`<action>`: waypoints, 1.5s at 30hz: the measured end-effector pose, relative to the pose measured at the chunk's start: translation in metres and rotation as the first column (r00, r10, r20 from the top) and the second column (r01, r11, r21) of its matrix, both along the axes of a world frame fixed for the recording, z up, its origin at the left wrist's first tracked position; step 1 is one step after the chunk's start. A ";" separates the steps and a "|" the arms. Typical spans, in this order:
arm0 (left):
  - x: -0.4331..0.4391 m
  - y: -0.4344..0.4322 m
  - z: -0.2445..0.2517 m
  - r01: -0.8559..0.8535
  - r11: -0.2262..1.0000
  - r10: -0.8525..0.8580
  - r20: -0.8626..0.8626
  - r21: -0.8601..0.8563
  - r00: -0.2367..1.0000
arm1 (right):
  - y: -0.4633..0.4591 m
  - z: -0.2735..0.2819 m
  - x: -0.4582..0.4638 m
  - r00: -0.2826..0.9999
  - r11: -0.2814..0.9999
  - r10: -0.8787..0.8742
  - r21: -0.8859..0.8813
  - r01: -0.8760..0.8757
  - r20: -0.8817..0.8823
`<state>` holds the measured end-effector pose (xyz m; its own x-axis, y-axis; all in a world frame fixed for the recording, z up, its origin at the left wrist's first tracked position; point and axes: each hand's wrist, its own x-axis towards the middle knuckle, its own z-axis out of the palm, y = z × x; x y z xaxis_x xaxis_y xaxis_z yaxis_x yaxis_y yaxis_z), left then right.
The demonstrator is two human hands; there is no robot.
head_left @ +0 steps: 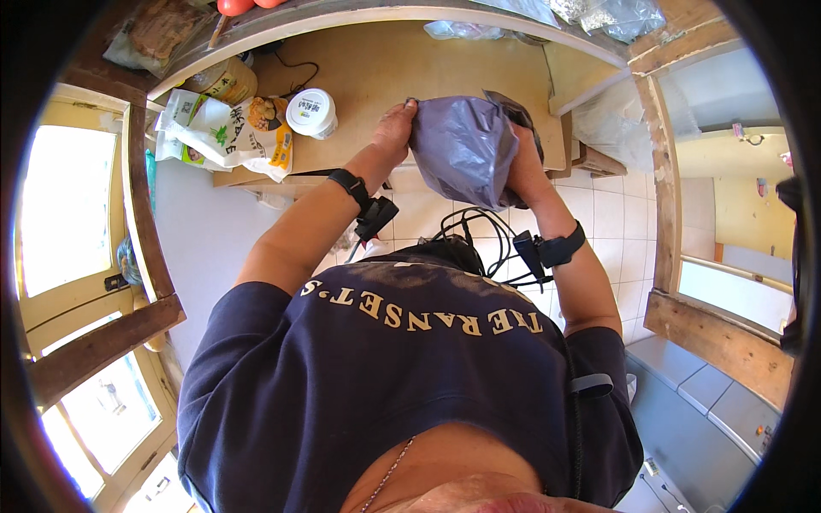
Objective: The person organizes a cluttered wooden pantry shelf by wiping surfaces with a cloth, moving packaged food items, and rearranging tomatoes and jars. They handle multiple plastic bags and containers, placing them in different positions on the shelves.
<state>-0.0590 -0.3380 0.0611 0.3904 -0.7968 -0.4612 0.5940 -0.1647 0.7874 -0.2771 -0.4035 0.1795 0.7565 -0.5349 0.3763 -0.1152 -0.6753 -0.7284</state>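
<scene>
A dark purple-grey plastic bag [458, 144] is held up in front of me, above the near edge of the wooden tabletop [372, 64]. My left hand [392, 131] pinches the bag's left edge, thumb uppermost. On the other side, my right hand [527, 163] reaches in among the folds at the bag's mouth, its fingers hidden by the plastic. What the bag contains cannot be seen. Left of my left hand stands a white lidded tub [312, 113] bearing writing. Beside that tub lies a white and yellow printed food bag [228, 131].
Behind the food bag is a plastic jar [224, 80]. A wooden shelf edge [385, 14] crosses above the tabletop, with plastic bags [603, 16] on it. Black cables [481, 234] hang between my forearms over the tiled floor [596, 237]. A grey cabinet [693, 397] stands at lower right.
</scene>
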 end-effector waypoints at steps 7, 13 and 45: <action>0.035 0.002 -0.063 -0.214 0.947 0.165 0.210 0.239 0.964 | 0.015 0.008 -0.002 0.984 0.981 -0.165 0.115 0.156 0.072; 0.060 0.023 -0.075 -0.202 0.952 0.115 0.346 0.228 0.931 | -0.026 0.000 -0.032 0.908 0.868 -0.388 0.392 0.303 0.158; 0.030 -0.020 -0.016 -0.307 0.916 -0.047 0.830 0.258 0.556 | -0.010 -0.036 -0.043 0.862 0.583 -0.444 0.809 0.071 0.244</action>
